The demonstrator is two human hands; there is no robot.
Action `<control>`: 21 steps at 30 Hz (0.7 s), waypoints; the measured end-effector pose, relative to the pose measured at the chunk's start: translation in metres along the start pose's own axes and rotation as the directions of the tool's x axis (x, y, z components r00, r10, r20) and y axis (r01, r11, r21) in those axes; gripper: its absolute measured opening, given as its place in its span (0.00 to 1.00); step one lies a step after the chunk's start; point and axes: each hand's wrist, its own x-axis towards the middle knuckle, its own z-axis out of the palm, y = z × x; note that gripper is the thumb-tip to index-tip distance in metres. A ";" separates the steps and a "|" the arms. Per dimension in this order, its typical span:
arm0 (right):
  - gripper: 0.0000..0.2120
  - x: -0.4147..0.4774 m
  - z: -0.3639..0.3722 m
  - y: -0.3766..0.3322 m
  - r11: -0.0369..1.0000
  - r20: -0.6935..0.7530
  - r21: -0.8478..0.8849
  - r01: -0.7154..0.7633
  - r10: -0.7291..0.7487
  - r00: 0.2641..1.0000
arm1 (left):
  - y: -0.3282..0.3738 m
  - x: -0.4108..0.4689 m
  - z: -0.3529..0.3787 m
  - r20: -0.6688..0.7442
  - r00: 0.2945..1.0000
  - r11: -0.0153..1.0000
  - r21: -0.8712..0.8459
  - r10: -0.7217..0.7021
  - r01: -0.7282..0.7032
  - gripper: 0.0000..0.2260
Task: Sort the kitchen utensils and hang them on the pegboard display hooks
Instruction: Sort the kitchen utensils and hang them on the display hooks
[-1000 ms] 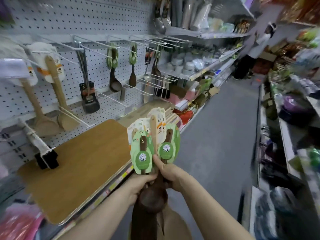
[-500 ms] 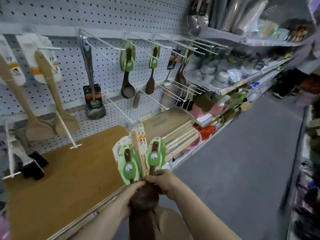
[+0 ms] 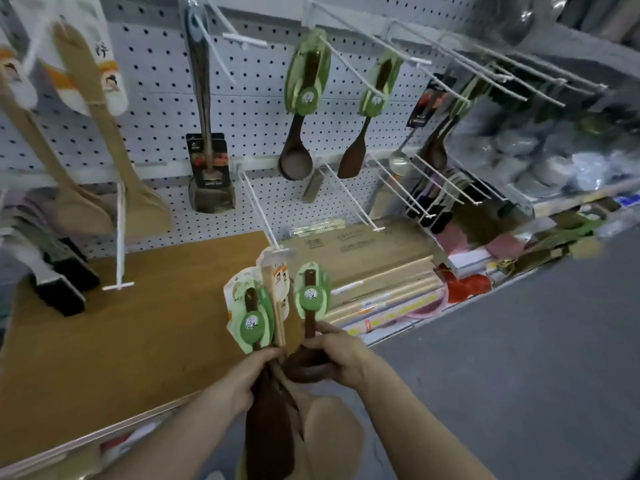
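Both hands hold a bunch of carded utensils upright in front of the brown surface [image 3: 121, 323], below the pegboard [image 3: 242, 98]. The left hand [image 3: 242, 379] has its grip curled round the lower handles of a dark spatula [image 3: 254, 322] with a green card and a pale wooden utensil [image 3: 277, 285] with a white card; their blades hang below the fist. The right hand [image 3: 337, 358] has its grip pinching the handle of a dark spoon [image 3: 311, 301], also green-carded, just above its bowl. The card tops sit just beside the tip of a bare white hook [image 3: 258, 206]. On the pegboard above, a ladle [image 3: 297, 150] and a small paddle [image 3: 356, 147] hang by matching green cards. A metal turner [image 3: 209, 168] hangs to their left, and pale wooden spatulas [image 3: 145, 202] hang further left. Black brushes [image 3: 65, 289] lie on the surface at far left. The shelves to the right are blurred and seem to hold stacked bowls.
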 end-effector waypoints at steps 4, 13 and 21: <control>0.22 0.034 -0.031 -0.019 0.999 0.141 -0.008 -0.038 0.038 0.989 | 0.006 0.016 0.028 -0.065 0.997 0.997 -0.065 0.046 -0.051 0.07; 0.27 0.077 -0.123 -0.065 0.921 0.315 -0.388 0.036 0.096 0.944 | 0.024 0.051 0.117 -0.163 0.980 0.974 -0.173 0.118 -0.146 0.08; 0.32 0.132 -0.177 -0.100 0.904 0.203 -0.416 0.099 -0.013 0.979 | 0.038 0.093 0.151 -0.216 0.973 0.980 -0.162 0.079 -0.116 0.09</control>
